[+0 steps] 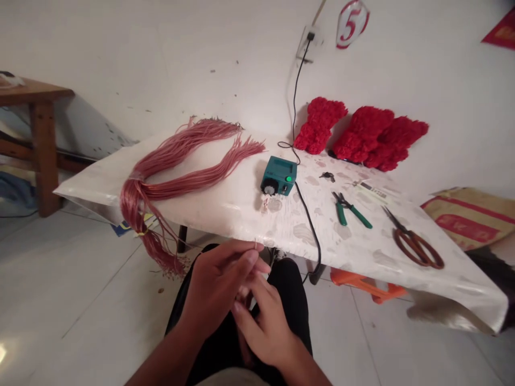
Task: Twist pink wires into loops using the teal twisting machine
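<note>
The left hand (209,284) is pinching a thin strand (256,245) near the table (225,217); the right hand (267,324) is curling alongside, its grip unclear. Apparently light and flexible, the strand is likely needing a fingertip hold near its end.

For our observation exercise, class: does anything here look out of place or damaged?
The pink cord bundle hangs partly off the table, as if slipping, and the wall behind has dark marks, perhaps chipped paint.

Green-handled pliers (351,210), red flowers (364,134)
</note>
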`<move>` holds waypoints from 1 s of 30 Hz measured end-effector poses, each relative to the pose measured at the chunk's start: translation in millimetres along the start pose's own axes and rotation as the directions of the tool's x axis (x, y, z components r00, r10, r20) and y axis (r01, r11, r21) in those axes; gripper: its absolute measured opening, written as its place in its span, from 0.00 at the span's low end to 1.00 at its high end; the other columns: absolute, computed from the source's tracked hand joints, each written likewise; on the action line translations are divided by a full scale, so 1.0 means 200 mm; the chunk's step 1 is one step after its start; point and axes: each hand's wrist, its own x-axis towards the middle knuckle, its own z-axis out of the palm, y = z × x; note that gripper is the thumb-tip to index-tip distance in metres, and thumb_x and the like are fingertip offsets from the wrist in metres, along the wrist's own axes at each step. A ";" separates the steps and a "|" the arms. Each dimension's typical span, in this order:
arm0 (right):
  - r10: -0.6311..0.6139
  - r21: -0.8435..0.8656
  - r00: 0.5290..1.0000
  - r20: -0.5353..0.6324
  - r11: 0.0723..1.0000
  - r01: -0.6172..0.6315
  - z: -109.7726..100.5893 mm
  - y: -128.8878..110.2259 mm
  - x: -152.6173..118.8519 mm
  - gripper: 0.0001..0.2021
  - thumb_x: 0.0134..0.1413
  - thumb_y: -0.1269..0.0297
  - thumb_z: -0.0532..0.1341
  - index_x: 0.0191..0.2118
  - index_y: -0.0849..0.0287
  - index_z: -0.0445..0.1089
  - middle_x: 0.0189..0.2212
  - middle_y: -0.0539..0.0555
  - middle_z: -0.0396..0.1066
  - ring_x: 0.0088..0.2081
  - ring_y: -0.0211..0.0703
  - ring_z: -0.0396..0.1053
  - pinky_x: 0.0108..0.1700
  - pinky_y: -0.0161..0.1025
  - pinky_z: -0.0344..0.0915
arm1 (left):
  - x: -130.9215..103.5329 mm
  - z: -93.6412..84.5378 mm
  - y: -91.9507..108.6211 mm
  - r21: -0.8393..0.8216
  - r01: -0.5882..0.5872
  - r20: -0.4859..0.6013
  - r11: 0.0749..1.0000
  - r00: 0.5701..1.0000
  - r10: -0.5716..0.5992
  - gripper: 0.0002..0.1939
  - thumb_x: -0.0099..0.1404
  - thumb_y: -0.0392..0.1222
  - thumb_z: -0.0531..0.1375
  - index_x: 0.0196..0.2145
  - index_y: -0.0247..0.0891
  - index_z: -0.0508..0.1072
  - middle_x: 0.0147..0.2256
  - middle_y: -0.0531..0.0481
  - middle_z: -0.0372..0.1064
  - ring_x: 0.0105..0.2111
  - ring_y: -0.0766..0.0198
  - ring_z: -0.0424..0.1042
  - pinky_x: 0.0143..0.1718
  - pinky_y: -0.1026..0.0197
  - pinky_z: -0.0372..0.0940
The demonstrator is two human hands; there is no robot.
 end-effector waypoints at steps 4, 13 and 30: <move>-0.062 -0.086 0.998 -0.031 0.994 0.060 0.00 -0.07 0.02 0.06 0.61 0.63 0.54 0.35 0.56 0.67 0.27 0.51 0.70 0.28 0.42 0.69 0.29 0.37 0.66 | -0.03 -0.01 0.05 0.169 -0.120 0.037 0.978 0.993 0.116 0.07 0.64 0.40 0.63 0.35 0.39 0.83 0.25 0.52 0.80 0.22 0.67 0.76 0.22 0.70 0.69; -0.148 -0.167 0.976 -0.158 0.979 0.121 0.02 -0.10 0.00 0.03 0.59 0.67 0.58 0.39 0.57 0.66 0.28 0.48 0.68 0.25 0.35 0.65 0.28 0.33 0.62 | -0.02 0.00 0.05 0.399 -0.461 0.047 0.793 0.874 0.484 0.08 0.61 0.31 0.64 0.34 0.42 0.82 0.28 0.59 0.79 0.23 0.73 0.72 0.25 0.72 0.65; -0.154 0.020 0.968 -0.200 0.987 0.161 -0.08 -0.22 0.00 0.05 0.56 0.69 0.56 0.39 0.55 0.66 0.25 0.48 0.63 0.26 0.39 0.63 0.28 0.37 0.57 | -0.05 0.00 0.10 0.460 -0.581 0.245 0.671 0.810 0.533 0.12 0.68 0.31 0.57 0.42 0.37 0.80 0.36 0.52 0.79 0.34 0.70 0.77 0.34 0.71 0.69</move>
